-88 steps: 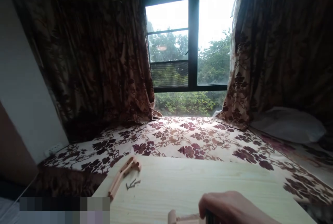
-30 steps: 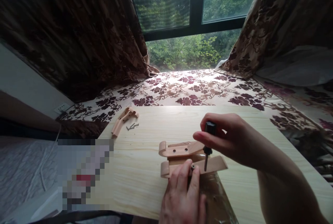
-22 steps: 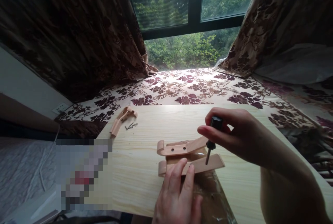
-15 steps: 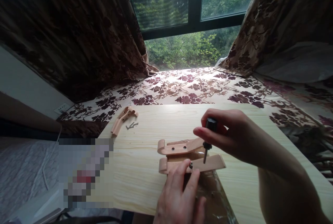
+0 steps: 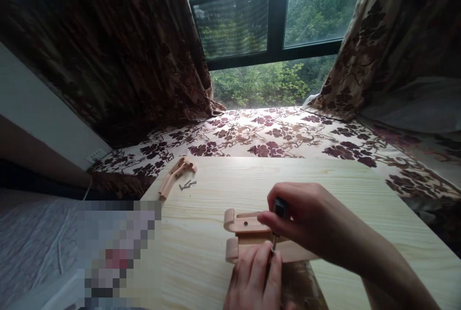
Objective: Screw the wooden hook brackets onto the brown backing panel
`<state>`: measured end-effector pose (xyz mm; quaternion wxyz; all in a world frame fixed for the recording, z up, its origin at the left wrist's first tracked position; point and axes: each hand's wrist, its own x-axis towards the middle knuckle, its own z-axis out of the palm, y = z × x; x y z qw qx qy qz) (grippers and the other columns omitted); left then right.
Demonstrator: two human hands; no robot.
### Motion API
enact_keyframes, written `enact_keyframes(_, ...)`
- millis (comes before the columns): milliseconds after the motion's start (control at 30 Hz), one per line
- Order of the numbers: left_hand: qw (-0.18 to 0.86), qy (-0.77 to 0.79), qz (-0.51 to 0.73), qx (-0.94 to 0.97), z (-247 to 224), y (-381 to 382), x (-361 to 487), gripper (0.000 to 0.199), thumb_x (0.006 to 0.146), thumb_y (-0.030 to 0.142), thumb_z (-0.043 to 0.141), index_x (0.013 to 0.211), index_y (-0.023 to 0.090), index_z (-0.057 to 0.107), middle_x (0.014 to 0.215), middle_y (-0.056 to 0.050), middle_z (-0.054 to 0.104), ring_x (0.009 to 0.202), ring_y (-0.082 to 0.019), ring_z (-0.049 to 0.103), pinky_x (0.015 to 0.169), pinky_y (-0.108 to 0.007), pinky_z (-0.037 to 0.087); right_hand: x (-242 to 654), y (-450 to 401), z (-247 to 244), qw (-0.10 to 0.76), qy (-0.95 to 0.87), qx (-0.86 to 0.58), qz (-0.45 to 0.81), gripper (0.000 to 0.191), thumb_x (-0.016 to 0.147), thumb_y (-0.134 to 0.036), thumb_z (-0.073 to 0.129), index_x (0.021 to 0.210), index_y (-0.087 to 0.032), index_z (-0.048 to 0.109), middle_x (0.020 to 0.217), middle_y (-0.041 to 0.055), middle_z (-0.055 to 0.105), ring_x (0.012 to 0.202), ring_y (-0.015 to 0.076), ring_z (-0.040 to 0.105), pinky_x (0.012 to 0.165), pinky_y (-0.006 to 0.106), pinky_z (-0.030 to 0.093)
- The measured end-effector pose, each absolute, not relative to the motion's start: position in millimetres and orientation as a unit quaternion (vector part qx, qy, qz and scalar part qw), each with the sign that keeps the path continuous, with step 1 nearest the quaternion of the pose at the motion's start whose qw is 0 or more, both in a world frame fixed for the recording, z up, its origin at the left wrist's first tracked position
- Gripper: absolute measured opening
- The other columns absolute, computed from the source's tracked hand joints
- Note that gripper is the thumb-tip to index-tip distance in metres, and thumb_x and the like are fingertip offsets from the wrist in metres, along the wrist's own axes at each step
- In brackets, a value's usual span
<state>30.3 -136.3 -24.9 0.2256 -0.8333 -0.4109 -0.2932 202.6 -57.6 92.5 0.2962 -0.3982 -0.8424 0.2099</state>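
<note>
By my read, the step is screwdriving at the near bracket (image 5: 297, 251).
I have the right hand (image 5: 306, 214) clamped on the screwdriver (image 5: 280, 208), tip down by the fingertips of the left hand (image 5: 254, 276); whether those pinch anything, I can't tell. The bracket sits toward the table's (image 5: 194, 233) near side. Next calls for a steady bracket, straight screwdriver.

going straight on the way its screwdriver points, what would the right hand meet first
Probably the near wooden piece, below the screwdriver between the left hand's fingers; whether the tip meets a screw there is unclear.
</note>
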Motion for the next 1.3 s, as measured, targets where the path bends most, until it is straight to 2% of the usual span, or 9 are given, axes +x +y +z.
enact_keyframes(267,0.223,-0.428,-0.266,-0.835,-30,-140,32,0.039,0.096,0.041,0.039,0.12,0.018,0.06,0.111,-0.008,0.065,0.1,-0.022,0.06,0.082,-0.031,0.051,200,-58,95,0.269,-0.848,-0.393,0.233,0.027,0.087,-0.039,0.06,0.07,-0.02,0.053,0.061,-0.0049,0.053,0.053,0.0075,0.043,0.049,0.02,0.032)
enact_keyframes(500,0.214,-0.42,-0.278,-0.837,-21,-139,34,0.037,0.096,0.039,0.041,0.116,0.015,0.061,0.11,-0.008,0.065,0.1,-0.022,0.059,0.08,-0.03,0.049,209,-62,99,0.247,-0.864,-0.34,0.278,0.013,0.087,-0.029,0.061,0.08,-0.021,0.054,0.074,-0.0046,0.059,0.062,0.0069,0.05,0.057,0.018,0.038)
enact_keyframes(733,0.224,-0.425,-0.288,-0.829,-16,-138,37,0.043,0.099,0.041,0.032,0.109,0.015,0.065,0.103,-0.005,0.07,0.093,-0.019,0.064,0.076,-0.029,0.05,207,-58,94,0.225,-0.857,-0.381,0.266,0.021,0.088,-0.039,0.058,0.077,-0.021,0.052,0.063,-0.0063,0.055,0.053,0.0073,0.043,0.048,0.019,0.033)
enact_keyframes(933,0.229,-0.443,-0.291,-0.816,-13,-139,42,0.048,0.101,0.039,0.024,0.104,0.017,0.067,0.1,-0.003,0.073,0.087,-0.019,0.067,0.072,-0.03,0.052,221,-61,97,0.19,-0.854,-0.375,0.307,0.014,0.089,-0.039,0.056,0.094,-0.026,0.057,0.071,-0.0065,0.06,0.06,0.0078,0.05,0.053,0.018,0.038)
enact_keyframes(1133,0.246,-0.429,-0.297,-0.817,-12,-137,41,0.047,0.1,0.037,0.026,0.102,0.016,0.067,0.097,-0.002,0.074,0.086,-0.018,0.068,0.07,-0.029,0.052,213,-58,94,0.208,-0.859,-0.395,0.251,0.023,0.09,-0.04,0.053,0.076,-0.022,0.052,0.061,-0.0063,0.054,0.053,0.0077,0.043,0.049,0.02,0.033)
enact_keyframes(1300,0.236,-0.435,-0.302,-0.815,-7,-138,43,0.048,0.1,0.036,0.024,0.1,0.015,0.068,0.095,-0.004,0.074,0.085,-0.019,0.068,0.07,-0.031,0.052,214,-61,99,0.22,-0.861,-0.359,0.284,0.006,0.087,-0.029,0.059,0.086,-0.024,0.056,0.069,-0.0071,0.057,0.058,0.0064,0.047,0.053,0.017,0.036)
